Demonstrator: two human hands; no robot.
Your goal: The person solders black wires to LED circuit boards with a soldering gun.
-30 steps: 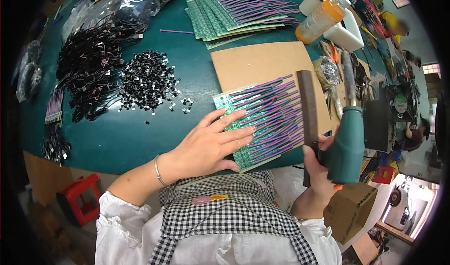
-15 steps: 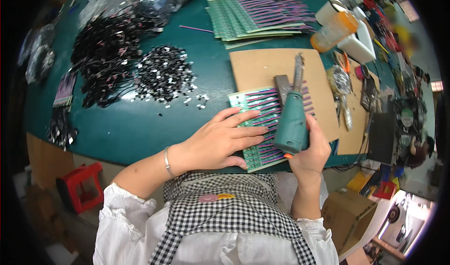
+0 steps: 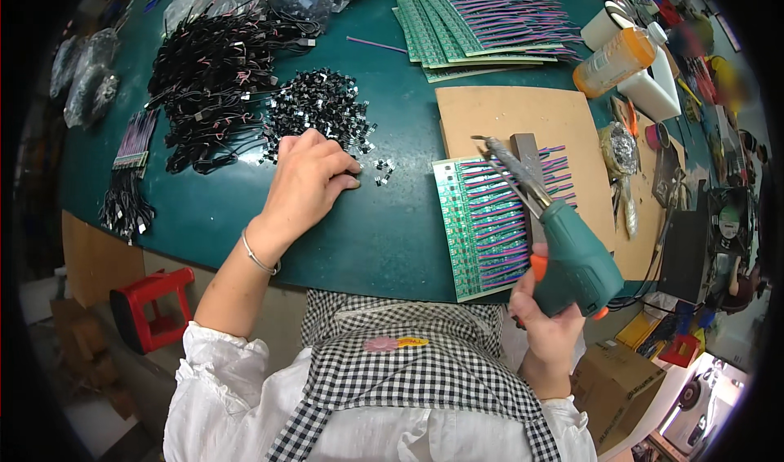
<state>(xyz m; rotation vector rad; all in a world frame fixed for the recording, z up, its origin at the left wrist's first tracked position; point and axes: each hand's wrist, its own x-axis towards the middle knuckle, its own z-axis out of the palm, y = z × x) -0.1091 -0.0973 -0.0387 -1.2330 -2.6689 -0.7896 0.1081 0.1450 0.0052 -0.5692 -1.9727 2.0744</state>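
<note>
My left hand (image 3: pixel 306 176) is at the near edge of a pile of small black-and-silver connectors (image 3: pixel 318 102). Its thumb and forefinger are drawn together; anything between them is too small to make out. In my right hand (image 3: pixel 549 327) is a green soldering gun (image 3: pixel 581 254) with an orange trigger, its metal tip pointing up and left. Under that tip lies a green circuit board panel (image 3: pixel 459 233) with rows of purple-and-black wires. A dark bar (image 3: pixel 525 147) rests across the wires, partly hidden by the gun. Beneath is a brown cardboard sheet (image 3: pixel 514 109).
Black cables (image 3: pixel 204 86) are heaped at the left, beside a bundle of wired strips (image 3: pixel 135 143). More wired panels (image 3: pixel 433 29) are stacked at the back. An orange-capped jar (image 3: pixel 612 62) and a white bottle (image 3: pixel 653 90) stand at the right. A red stool (image 3: pixel 155 311) is below the table.
My left hand has left the circuit board panel and moved left to the connector pile. The soldering gun has tilted, its tip swinging left and its body moving right. The whole view has shifted slightly.
</note>
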